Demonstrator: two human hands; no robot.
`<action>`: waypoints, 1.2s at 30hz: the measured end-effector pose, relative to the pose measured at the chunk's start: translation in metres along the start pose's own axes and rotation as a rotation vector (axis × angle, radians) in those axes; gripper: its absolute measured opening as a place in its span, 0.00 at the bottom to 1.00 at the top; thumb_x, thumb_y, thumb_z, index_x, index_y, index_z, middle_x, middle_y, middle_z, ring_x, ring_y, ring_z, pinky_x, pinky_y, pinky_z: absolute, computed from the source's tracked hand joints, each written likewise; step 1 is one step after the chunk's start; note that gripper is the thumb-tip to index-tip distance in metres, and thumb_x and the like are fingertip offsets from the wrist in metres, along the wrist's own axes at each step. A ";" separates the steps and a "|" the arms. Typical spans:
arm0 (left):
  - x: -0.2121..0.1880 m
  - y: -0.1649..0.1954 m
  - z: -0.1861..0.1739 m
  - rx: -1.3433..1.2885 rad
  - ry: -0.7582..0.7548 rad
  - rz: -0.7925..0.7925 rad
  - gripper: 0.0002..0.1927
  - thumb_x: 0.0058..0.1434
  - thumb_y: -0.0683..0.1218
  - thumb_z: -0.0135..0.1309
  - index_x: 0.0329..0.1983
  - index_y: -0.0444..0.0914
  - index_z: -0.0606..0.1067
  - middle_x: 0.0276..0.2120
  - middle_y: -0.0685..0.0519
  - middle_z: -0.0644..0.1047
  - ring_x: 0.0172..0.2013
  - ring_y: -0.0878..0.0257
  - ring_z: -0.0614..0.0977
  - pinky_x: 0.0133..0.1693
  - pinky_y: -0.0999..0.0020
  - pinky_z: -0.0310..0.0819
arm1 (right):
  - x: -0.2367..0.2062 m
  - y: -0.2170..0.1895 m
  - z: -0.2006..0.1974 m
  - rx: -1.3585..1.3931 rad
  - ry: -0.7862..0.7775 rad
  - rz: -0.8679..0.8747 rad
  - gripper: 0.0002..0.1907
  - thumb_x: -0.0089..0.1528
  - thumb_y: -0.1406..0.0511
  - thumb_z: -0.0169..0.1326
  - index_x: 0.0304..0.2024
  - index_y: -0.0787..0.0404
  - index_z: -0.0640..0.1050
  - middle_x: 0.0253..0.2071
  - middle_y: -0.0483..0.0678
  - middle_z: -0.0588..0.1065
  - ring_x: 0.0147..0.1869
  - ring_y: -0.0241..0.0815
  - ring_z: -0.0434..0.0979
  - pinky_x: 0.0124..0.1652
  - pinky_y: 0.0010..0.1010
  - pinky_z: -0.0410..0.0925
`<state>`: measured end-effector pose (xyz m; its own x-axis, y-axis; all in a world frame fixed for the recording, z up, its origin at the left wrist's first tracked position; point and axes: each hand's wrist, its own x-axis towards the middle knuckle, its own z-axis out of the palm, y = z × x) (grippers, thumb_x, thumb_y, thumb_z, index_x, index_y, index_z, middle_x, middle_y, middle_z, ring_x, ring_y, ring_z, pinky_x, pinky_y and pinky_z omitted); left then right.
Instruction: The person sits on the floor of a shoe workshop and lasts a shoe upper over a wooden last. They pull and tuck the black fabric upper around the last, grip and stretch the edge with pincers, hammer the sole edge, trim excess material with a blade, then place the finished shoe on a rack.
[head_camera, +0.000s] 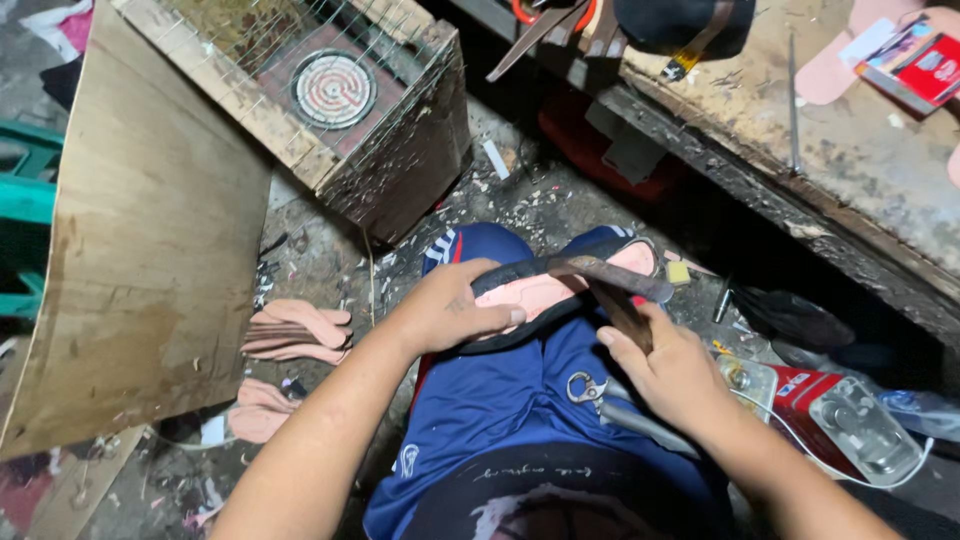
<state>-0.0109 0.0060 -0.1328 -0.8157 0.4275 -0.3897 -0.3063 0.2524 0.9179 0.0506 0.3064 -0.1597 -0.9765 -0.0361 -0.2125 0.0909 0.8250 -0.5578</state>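
At the upper right of my view, a flat red-and-white rectangular package (925, 62) lies on the stained wooden desk (860, 170), its far end cut off by the frame. Low on the right, on the floor, sits a red tin with a clear lid (835, 412) and a white label patch.

My left hand (455, 305) lies curled over the pink shoe insole with a black rim (545, 290), fingers pressed together along its edge, pinning it on my blue-shorted knee. My right hand (675, 370) is closed around the handle of a dark, worn metal knife (615, 280), whose blade rests across the insole. The handle is mostly hidden in my grip. More pink insoles (298, 330) are stacked on the floor to the left.
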 end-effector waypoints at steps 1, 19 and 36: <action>0.000 0.000 0.000 0.067 0.021 0.037 0.29 0.52 0.51 0.67 0.54 0.32 0.77 0.33 0.54 0.82 0.31 0.69 0.80 0.33 0.73 0.75 | 0.001 -0.006 -0.004 0.005 -0.033 0.000 0.35 0.59 0.48 0.57 0.59 0.64 0.73 0.39 0.63 0.80 0.46 0.63 0.82 0.45 0.45 0.73; 0.008 -0.026 -0.004 -0.048 -0.008 0.128 0.26 0.52 0.50 0.67 0.52 0.33 0.78 0.37 0.55 0.83 0.36 0.71 0.80 0.39 0.73 0.76 | -0.006 -0.085 -0.052 -0.031 -0.146 -0.173 0.25 0.57 0.49 0.55 0.49 0.58 0.74 0.31 0.58 0.80 0.37 0.58 0.82 0.38 0.44 0.73; -0.018 0.012 -0.010 0.749 0.424 0.406 0.29 0.45 0.55 0.70 0.52 0.49 0.79 0.35 0.48 0.75 0.39 0.46 0.80 0.39 0.52 0.75 | -0.008 -0.067 -0.050 0.295 0.123 -0.231 0.30 0.62 0.61 0.57 0.67 0.57 0.70 0.38 0.50 0.79 0.34 0.47 0.81 0.39 0.35 0.73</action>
<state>-0.0052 -0.0072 -0.1137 -0.9460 0.2910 0.1432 0.3135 0.7074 0.6334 0.0421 0.2799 -0.0806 -0.9923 -0.1194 0.0339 -0.0998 0.6051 -0.7899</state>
